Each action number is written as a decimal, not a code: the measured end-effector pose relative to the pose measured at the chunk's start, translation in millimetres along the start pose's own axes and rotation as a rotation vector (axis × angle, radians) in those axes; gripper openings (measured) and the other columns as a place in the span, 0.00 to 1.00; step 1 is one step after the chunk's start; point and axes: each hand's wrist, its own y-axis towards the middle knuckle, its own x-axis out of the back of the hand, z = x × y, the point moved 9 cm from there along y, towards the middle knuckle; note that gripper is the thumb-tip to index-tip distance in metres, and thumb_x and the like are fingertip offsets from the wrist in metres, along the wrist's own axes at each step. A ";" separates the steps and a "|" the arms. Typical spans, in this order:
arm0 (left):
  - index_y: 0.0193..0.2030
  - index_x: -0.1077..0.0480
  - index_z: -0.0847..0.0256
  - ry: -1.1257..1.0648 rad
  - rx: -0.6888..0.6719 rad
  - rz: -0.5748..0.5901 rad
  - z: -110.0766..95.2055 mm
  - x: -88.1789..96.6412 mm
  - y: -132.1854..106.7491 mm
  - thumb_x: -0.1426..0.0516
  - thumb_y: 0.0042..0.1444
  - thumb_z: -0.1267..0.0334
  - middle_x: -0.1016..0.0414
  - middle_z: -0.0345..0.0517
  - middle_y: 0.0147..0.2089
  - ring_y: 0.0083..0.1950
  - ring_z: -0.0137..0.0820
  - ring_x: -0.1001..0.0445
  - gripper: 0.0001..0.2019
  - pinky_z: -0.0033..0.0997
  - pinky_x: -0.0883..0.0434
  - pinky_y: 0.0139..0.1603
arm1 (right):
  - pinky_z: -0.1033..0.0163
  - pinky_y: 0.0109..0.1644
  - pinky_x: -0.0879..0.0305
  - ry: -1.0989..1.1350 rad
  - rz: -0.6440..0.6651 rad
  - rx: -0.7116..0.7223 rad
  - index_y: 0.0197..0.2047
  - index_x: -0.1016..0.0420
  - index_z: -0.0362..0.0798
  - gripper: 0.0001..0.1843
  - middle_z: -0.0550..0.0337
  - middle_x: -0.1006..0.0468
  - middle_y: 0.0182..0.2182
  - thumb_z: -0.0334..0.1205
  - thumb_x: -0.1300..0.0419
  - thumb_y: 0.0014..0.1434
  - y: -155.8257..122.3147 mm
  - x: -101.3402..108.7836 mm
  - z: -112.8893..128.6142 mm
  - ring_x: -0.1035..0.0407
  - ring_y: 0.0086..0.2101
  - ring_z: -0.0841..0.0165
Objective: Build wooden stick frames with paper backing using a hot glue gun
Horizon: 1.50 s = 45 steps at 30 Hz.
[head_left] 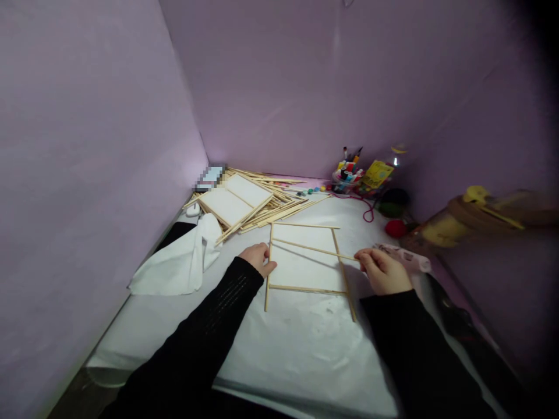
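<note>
A frame of thin wooden sticks point(308, 289), with a white panel point(301, 262) inside it, lies on the white-covered table. At the frame's left side, my left hand point(257, 258) has its fingers and thumb closed about the left stick. My right hand point(385, 270) pinches one end of a loose wooden stick point(314, 249) past the frame's right side. This stick slants across the panel, casting a shadow below it, and its far end is near the frame's left stick.
Behind lies a heap of wooden sticks point(283, 212) with a second white-panelled frame point(238, 199) on top. White cloth point(174, 265) is at left, near a phone-like device point(212, 176). A marker cup point(347, 177), red ball point(395, 228) and pink roll point(406, 259) stand right. Purple walls close in.
</note>
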 end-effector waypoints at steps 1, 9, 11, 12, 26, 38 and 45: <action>0.31 0.32 0.58 0.022 0.033 0.045 3.5 -1.5 -1.3 0.43 0.47 0.55 0.28 0.41 0.30 0.32 0.32 0.30 0.09 0.29 0.37 0.32 | 0.63 0.27 0.44 -0.029 0.003 0.008 0.28 0.28 0.49 0.16 0.61 0.30 0.18 0.50 0.50 0.55 -1.0 -0.9 1.9 0.37 0.22 0.68; 0.22 0.32 0.58 0.160 0.030 0.276 14.7 -3.5 -14.7 0.45 0.46 0.54 0.26 0.44 0.26 0.32 0.38 0.27 0.10 0.30 0.42 0.26 | 0.61 0.28 0.44 -0.042 0.039 0.043 0.26 0.30 0.50 0.16 0.61 0.31 0.17 0.49 0.52 0.55 -2.0 -10.1 7.7 0.38 0.22 0.66; 0.22 0.32 0.58 0.156 0.010 0.305 16.6 -3.5 -17.0 0.45 0.45 0.54 0.27 0.44 0.25 0.31 0.37 0.27 0.10 0.30 0.42 0.25 | 0.61 0.28 0.44 -0.030 0.056 0.044 0.27 0.30 0.50 0.15 0.61 0.31 0.18 0.49 0.51 0.55 0.4 -14.3 6.1 0.38 0.22 0.66; 0.22 0.32 0.58 0.151 -0.004 0.321 17.4 -3.9 -18.2 0.45 0.45 0.54 0.27 0.43 0.25 0.31 0.37 0.28 0.10 0.29 0.43 0.25 | 0.61 0.28 0.44 -0.028 0.074 0.040 0.27 0.30 0.51 0.15 0.61 0.31 0.18 0.50 0.51 0.55 1.8 -17.4 4.9 0.38 0.22 0.66; 0.34 0.30 0.59 -0.172 0.112 0.018 37.5 14.1 2.3 0.40 0.44 0.63 0.27 0.36 0.26 0.27 0.27 0.30 0.09 0.24 0.36 0.30 | 0.63 0.28 0.44 -0.054 0.210 0.045 0.28 0.30 0.48 0.15 0.63 0.32 0.18 0.47 0.52 0.54 15.8 -43.8 1.1 0.38 0.23 0.68; 0.34 0.29 0.60 -0.290 0.089 0.004 38.5 7.6 4.9 0.40 0.41 0.66 0.27 0.35 0.25 0.24 0.25 0.31 0.10 0.23 0.35 0.26 | 0.64 0.28 0.45 -0.050 0.176 0.059 0.27 0.30 0.49 0.15 0.63 0.32 0.18 0.47 0.53 0.55 15.7 -43.9 0.0 0.39 0.23 0.68; 0.32 0.30 0.61 -0.294 0.080 0.008 40.8 4.5 6.8 0.40 0.40 0.66 0.28 0.34 0.24 0.23 0.24 0.33 0.09 0.22 0.35 0.26 | 0.63 0.29 0.43 -0.089 0.206 0.062 0.26 0.31 0.49 0.15 0.62 0.32 0.18 0.47 0.53 0.53 18.4 -46.0 2.7 0.38 0.22 0.68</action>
